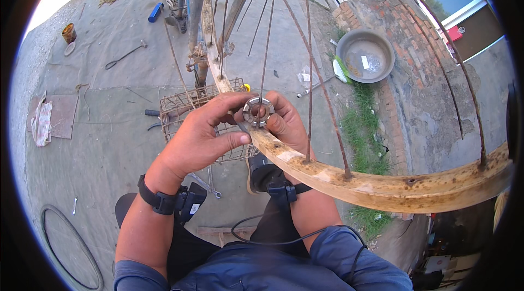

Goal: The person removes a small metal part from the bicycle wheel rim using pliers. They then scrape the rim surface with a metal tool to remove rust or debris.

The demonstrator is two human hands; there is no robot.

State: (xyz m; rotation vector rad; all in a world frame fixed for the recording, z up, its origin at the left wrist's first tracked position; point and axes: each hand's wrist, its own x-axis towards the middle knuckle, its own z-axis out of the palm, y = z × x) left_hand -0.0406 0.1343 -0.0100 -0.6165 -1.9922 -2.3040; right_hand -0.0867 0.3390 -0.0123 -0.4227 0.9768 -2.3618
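A rust-stained bicycle wheel rim [327, 172] curves in front of me, with rusty spokes [310, 86] rising from it. My right hand [282, 121] holds a round slotted metal spoke wrench [258, 112] over the foot of one spoke, its thumb against the tool's lower edge. My left hand [213, 127] is on the near side of the rim, fingers at the tool's left edge and thumb along the rim. Its fingertips are partly hidden, and part of my right hand is behind the rim. Beyond my hands are the bicycle's fork and a rusty wire basket [176, 115].
A grey basin [365, 55] and a green-and-white brush [339, 69] stand right, by a brick wall. A hammer [126, 54], a blue box [156, 12] and a rusty can [69, 33] lie left. Wrenches [208, 184] rest near my feet; a black tyre [69, 246] is lower left.
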